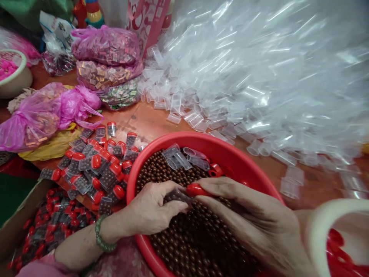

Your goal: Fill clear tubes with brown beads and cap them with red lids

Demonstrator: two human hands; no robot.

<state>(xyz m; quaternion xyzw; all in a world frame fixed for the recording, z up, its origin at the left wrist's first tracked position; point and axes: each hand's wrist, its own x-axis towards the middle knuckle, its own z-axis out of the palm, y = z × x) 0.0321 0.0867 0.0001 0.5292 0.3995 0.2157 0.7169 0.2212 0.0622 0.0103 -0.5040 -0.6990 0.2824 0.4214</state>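
Above a red basin [134, 181] of small brown balls [184, 250], my left hand [147, 209] pinches a clear container [175, 195] filled with dark balls. My right hand [253, 215] holds a red cap [196, 189] between thumb and fingers, at the container's right end. Whether the cap touches the container is blurred. Several empty clear tubes [176, 157] and a loose red cap [215, 169] lie on the balls at the basin's far side.
Capped, filled containers [106, 175] are piled left of the basin, with more in a box [17, 219] below. A big heap of clear tubes [245, 84] spreads behind. Pink bags [109, 46] stand back left. A white container [319, 219] of red caps is at right.
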